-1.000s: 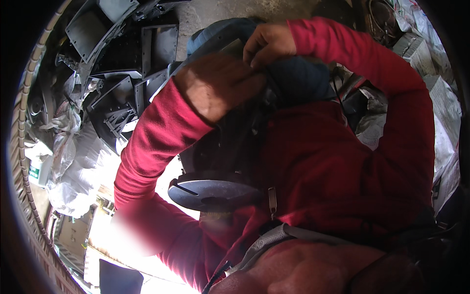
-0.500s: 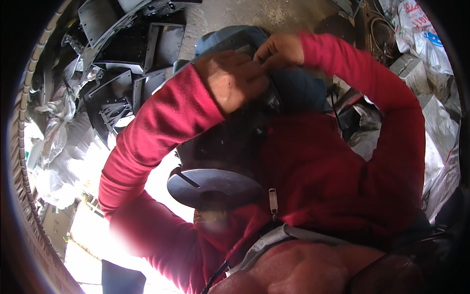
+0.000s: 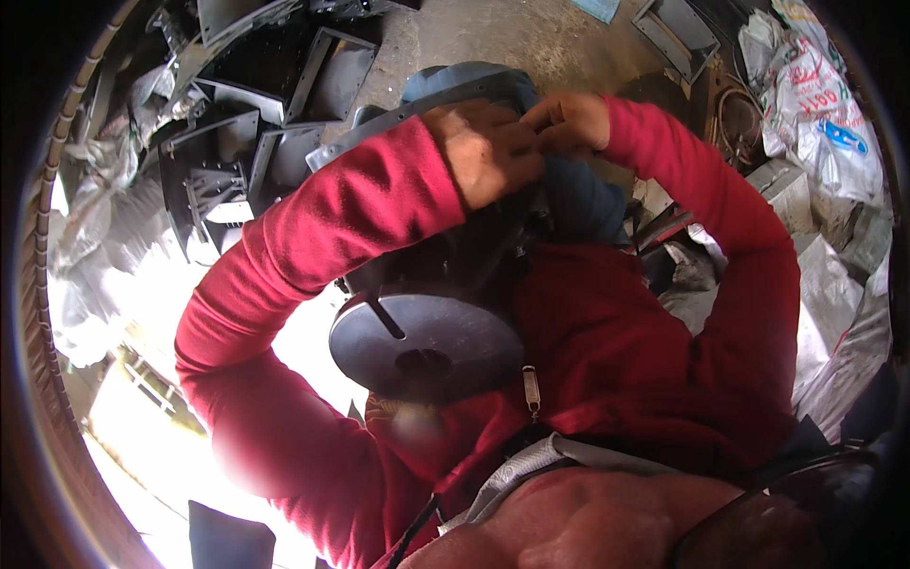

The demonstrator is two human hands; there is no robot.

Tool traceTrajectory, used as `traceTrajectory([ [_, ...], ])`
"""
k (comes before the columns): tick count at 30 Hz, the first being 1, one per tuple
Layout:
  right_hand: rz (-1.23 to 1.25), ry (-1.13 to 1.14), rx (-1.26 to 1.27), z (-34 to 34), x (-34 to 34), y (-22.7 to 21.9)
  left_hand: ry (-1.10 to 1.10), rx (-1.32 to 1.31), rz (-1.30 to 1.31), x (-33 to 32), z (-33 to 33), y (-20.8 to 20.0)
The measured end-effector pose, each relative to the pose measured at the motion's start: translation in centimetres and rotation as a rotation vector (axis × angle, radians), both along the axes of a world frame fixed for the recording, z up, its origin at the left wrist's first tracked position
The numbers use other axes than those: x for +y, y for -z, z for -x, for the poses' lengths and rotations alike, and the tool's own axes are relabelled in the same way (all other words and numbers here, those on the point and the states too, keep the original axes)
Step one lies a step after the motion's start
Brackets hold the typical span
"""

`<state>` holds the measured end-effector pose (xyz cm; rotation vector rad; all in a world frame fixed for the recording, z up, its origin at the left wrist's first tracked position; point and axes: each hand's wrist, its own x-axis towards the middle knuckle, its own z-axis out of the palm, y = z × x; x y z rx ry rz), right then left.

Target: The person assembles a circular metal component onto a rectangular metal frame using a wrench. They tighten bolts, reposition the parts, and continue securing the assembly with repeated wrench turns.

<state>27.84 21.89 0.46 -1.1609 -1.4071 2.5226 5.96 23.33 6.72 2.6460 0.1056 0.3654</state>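
Observation:
A dark metal assembly lies along my lap, with a grey round disc [image 3: 455, 327] at its near end that has a slot and a dark centre hole. A grey flanged edge [image 3: 365, 131] shows at its far end. My left hand [image 3: 488, 152] is curled over the far part of the assembly, its fingertips hidden. Right beside it, my right hand [image 3: 573, 123] has its fingers bent and pinched together close to the left fingers. Whatever lies between the fingers is too small or hidden to make out. Red sleeves cover both arms.
Black and grey metal housings [image 3: 336, 81] are piled at the far left. Another grey metal frame [image 3: 678, 38] lies at the far right. White plastic sacks [image 3: 820, 114] and a coiled wire [image 3: 737, 119] sit at the right. Clear plastic wrap [image 3: 104, 275] lies at the left.
The view has shifted a little, so the piles appear moved. Both hands stay together at the far part of the assembly, and the disc's face shows more fully.

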Motion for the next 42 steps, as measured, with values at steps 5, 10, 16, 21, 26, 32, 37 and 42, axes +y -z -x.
traceTrajectory([
  [5, 0.002, -0.016, -0.145, -3.3, -1.2, 1.7, -0.016, -0.241, -0.094, -1.8, -0.8, 1.5],
  [10, -0.091, -0.033, -0.019, -1.4, -1.4, -1.6, -0.337, -0.264, 0.004, -3.5, 4.1, 0.4],
  [16, 0.086, 0.095, -0.092, -2.6, -1.9, 0.5, -1.310, -0.207, 0.591, -10.3, 21.4, 7.8],
  [21, 0.173, 0.080, -0.125, -0.2, -1.5, -2.8, -2.150, 0.102, 1.349, -26.4, 30.4, 35.3],
  [26, 0.101, -0.026, -0.174, -2.9, 0.0, -2.0, -2.340, 0.454, 1.920, -36.3, 27.6, 53.9],
  [32, -0.195, 0.038, -0.476, -2.5, -1.6, -5.1, -2.363, 0.551, 1.897, -35.6, 26.1, 59.8],
  [37, -0.286, 0.158, -0.693, 0.5, -4.0, -7.2, -2.330, 0.431, 1.733, -33.5, 25.0, 57.9],
  [42, -0.515, -0.095, -0.494, 1.1, -3.3, -6.7, -2.331, 0.000, 1.594, -33.5, 26.1, 53.1],
])
